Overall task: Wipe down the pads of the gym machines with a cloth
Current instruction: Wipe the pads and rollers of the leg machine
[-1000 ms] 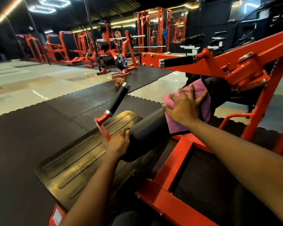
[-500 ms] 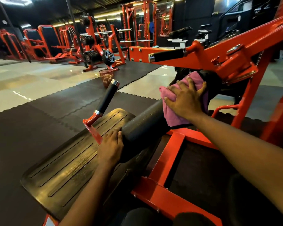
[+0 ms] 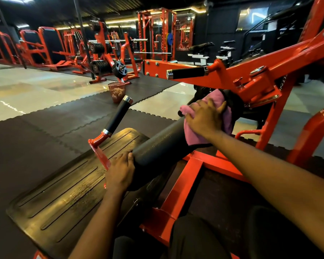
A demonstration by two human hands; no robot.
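Note:
A long black roller pad [image 3: 161, 144] runs from lower left to upper right across an orange machine frame [image 3: 185, 176]. A pink cloth [image 3: 191, 135] is draped over the pad's far part, close to the frame's pivot bracket [image 3: 258, 88]. My right hand [image 3: 206, 118] lies on the cloth with fingers spread, pressing it onto the pad. My left hand [image 3: 120, 172] holds the pad's near end, its fingers wrapped against the black foam.
A ribbed black rubber footplate [image 3: 64, 193] lies under my left arm. Two black-grip handles [image 3: 118, 114] [image 3: 187, 72] stick out near the pad. A red mesh bin [image 3: 117, 91] stands on the mat beyond. Orange racks and weight plates [image 3: 108, 68] fill the back.
My right hand slid the cloth a little farther up the roller toward the pivot bracket. My left hand stayed on the pad's near end. The camera view shifted slightly.

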